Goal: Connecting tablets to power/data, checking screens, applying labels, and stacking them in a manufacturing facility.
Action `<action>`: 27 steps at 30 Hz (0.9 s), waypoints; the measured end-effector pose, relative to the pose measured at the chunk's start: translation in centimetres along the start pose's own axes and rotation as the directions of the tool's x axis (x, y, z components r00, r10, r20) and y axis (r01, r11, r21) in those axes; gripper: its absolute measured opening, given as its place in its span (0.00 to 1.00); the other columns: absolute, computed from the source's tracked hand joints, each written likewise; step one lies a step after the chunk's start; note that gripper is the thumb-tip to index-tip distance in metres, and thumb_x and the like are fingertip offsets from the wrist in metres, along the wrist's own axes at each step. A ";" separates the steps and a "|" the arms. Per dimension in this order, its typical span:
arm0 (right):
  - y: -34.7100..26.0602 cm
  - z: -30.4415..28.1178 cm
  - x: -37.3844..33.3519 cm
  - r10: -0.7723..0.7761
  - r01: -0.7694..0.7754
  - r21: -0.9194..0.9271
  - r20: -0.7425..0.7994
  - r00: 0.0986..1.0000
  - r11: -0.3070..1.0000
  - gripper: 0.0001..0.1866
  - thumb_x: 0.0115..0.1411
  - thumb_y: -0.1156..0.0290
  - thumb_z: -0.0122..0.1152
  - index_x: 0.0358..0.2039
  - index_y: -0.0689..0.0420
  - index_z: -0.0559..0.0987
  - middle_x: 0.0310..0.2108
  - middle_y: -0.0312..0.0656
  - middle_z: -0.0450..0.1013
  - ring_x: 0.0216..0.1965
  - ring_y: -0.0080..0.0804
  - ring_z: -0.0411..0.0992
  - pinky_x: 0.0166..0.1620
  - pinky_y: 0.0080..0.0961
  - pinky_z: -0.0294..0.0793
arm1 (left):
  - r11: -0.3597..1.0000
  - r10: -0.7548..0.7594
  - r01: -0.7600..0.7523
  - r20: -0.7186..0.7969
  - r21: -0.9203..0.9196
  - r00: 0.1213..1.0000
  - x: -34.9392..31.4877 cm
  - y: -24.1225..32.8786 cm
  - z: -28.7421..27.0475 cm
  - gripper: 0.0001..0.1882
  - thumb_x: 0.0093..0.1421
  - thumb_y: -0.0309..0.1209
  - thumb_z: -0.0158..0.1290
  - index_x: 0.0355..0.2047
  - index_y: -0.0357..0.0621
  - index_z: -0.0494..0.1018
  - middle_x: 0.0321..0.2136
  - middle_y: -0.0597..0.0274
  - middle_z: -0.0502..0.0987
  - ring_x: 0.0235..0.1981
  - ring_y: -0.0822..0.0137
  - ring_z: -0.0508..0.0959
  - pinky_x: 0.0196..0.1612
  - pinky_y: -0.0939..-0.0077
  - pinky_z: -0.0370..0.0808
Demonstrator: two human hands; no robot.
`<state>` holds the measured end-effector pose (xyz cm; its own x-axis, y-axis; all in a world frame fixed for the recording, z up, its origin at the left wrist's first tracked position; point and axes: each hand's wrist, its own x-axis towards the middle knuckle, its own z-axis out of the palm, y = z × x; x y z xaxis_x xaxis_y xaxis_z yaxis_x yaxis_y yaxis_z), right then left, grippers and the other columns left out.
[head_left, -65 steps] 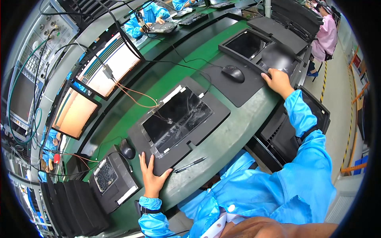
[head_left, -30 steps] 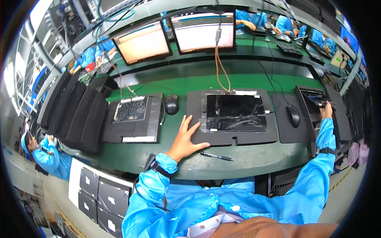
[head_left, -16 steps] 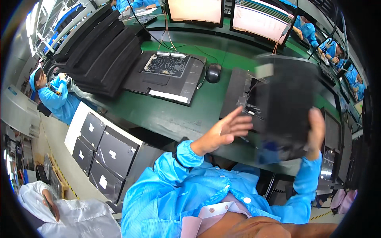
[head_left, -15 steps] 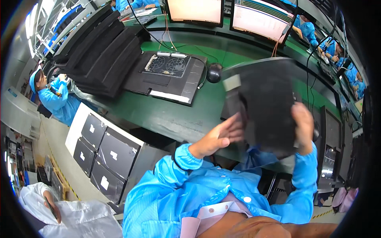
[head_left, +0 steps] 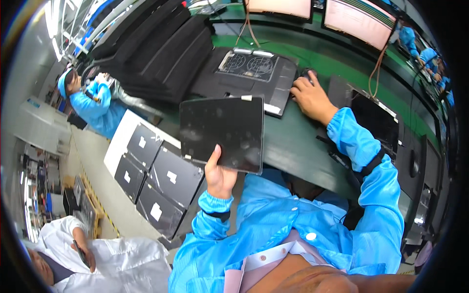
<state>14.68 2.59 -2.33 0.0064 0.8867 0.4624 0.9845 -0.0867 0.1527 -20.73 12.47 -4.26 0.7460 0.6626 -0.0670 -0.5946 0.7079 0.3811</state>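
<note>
My left hand [head_left: 221, 177] grips the lower edge of a black tablet [head_left: 229, 127], thumb across its glossy, smudged front. The tablet is raised in front of my body, left of the middle of the bench, with a white tab on its top edge. My right hand [head_left: 314, 97] rests on a black computer mouse [head_left: 308, 73], which its fingers partly cover. Left of the mouse lies a black flat case [head_left: 234, 88] bearing a panel with two round patterns [head_left: 246, 65].
Black foam trays [head_left: 156, 53] are stacked high at the far left of the green bench [head_left: 293, 151]. Dark flat units [head_left: 178, 178] lie on a white board at left. Two monitors [head_left: 359, 22] stand behind. A dark device [head_left: 373, 117] lies at right. Co-workers [head_left: 100, 105] are nearby.
The tablet has moved from the right to the left and now shows its glossy front. My right hand has let go of it and moved to the mouse; my left hand has taken hold.
</note>
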 end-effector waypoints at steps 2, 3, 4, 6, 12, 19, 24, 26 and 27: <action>0.2 0.3 0.5 -0.043 0.043 -0.009 0.043 0.998 0.999 0.10 0.61 0.72 0.57 0.44 0.57 0.78 0.44 0.43 0.72 0.59 0.40 0.68 0.72 0.59 0.48 | 0.999 0.022 -0.023 -0.011 -0.045 1.000 0.6 0.6 0.0 0.19 0.72 0.34 0.50 0.58 0.36 0.72 0.56 0.50 0.77 0.59 0.51 0.75 0.65 0.52 0.68; 0.1 0.0 0.8 -0.061 0.062 -0.004 0.131 0.989 0.998 0.11 0.62 0.73 0.56 0.45 0.58 0.78 0.47 0.43 0.73 0.60 0.39 0.68 0.73 0.60 0.47 | 0.994 0.013 -0.013 -0.005 -0.110 1.000 0.9 0.7 -0.6 0.18 0.71 0.34 0.50 0.57 0.37 0.74 0.56 0.51 0.78 0.59 0.51 0.75 0.66 0.51 0.68; 0.3 0.0 0.9 -0.060 0.060 0.004 0.132 0.989 0.998 0.11 0.62 0.73 0.56 0.45 0.58 0.78 0.47 0.43 0.73 0.60 0.39 0.68 0.73 0.60 0.47 | 0.985 0.003 -0.002 0.004 -0.175 1.000 1.2 0.9 -1.3 0.17 0.71 0.33 0.50 0.56 0.38 0.75 0.56 0.52 0.78 0.59 0.50 0.75 0.66 0.49 0.68; 0.9 0.0 0.6 -0.168 0.168 0.036 0.010 0.986 0.985 0.12 0.61 0.73 0.56 0.45 0.57 0.78 0.46 0.42 0.73 0.61 0.39 0.67 0.73 0.61 0.46 | 0.975 -0.028 0.039 0.053 -0.221 0.998 1.4 1.0 -1.7 0.16 0.71 0.32 0.50 0.54 0.39 0.77 0.56 0.52 0.79 0.59 0.50 0.75 0.66 0.48 0.68; 1.7 -3.1 1.0 -0.275 0.277 0.014 0.177 0.945 0.961 0.10 0.58 0.73 0.60 0.42 0.58 0.79 0.37 0.42 0.74 0.46 0.41 0.72 0.69 0.48 0.60 | 0.984 -0.009 0.013 0.024 -0.176 1.000 1.4 0.5 -1.6 0.16 0.71 0.32 0.50 0.55 0.40 0.76 0.57 0.53 0.78 0.60 0.51 0.75 0.67 0.49 0.67; -9.5 -9.1 1.0 0.124 -0.154 0.864 0.106 0.987 0.480 0.12 0.64 0.68 0.65 0.45 0.59 0.79 0.38 0.49 0.80 0.42 0.46 0.79 0.46 0.38 0.77 | 0.994 0.071 -0.072 -0.020 -0.085 0.997 1.9 -0.1 -0.2 0.21 0.72 0.33 0.49 0.62 0.39 0.68 0.60 0.52 0.74 0.61 0.52 0.73 0.67 0.52 0.67; -10.1 -8.9 1.0 0.164 -0.086 0.787 -0.019 0.986 0.610 0.10 0.63 0.67 0.65 0.42 0.58 0.83 0.37 0.47 0.81 0.38 0.46 0.78 0.43 0.38 0.76 | 0.995 0.097 -0.097 -0.034 -0.019 0.995 2.0 -0.7 0.4 0.21 0.72 0.34 0.50 0.62 0.39 0.68 0.60 0.53 0.74 0.62 0.53 0.73 0.67 0.52 0.67; -10.1 -9.0 0.9 0.157 -0.089 0.790 -0.008 0.988 0.606 0.10 0.63 0.67 0.66 0.42 0.58 0.84 0.37 0.47 0.81 0.37 0.46 0.78 0.43 0.38 0.76 | 0.995 0.096 -0.096 -0.036 0.003 0.995 2.0 -0.8 0.7 0.22 0.72 0.34 0.50 0.62 0.39 0.68 0.60 0.53 0.74 0.62 0.54 0.73 0.67 0.52 0.67; -10.1 -8.9 0.7 0.152 -0.099 0.791 0.007 0.988 0.604 0.11 0.63 0.67 0.66 0.42 0.58 0.84 0.36 0.47 0.81 0.37 0.46 0.78 0.42 0.38 0.76 | 0.995 0.099 -0.099 -0.035 0.002 0.994 2.0 -0.9 0.7 0.22 0.72 0.34 0.50 0.62 0.39 0.68 0.60 0.53 0.74 0.62 0.54 0.73 0.67 0.52 0.67</action>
<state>3.15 0.07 4.27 0.1570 0.8666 0.4737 0.7329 0.2193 -0.6440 -18.50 12.94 -4.10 0.6725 0.7376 -0.0607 -0.6651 0.6383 0.3876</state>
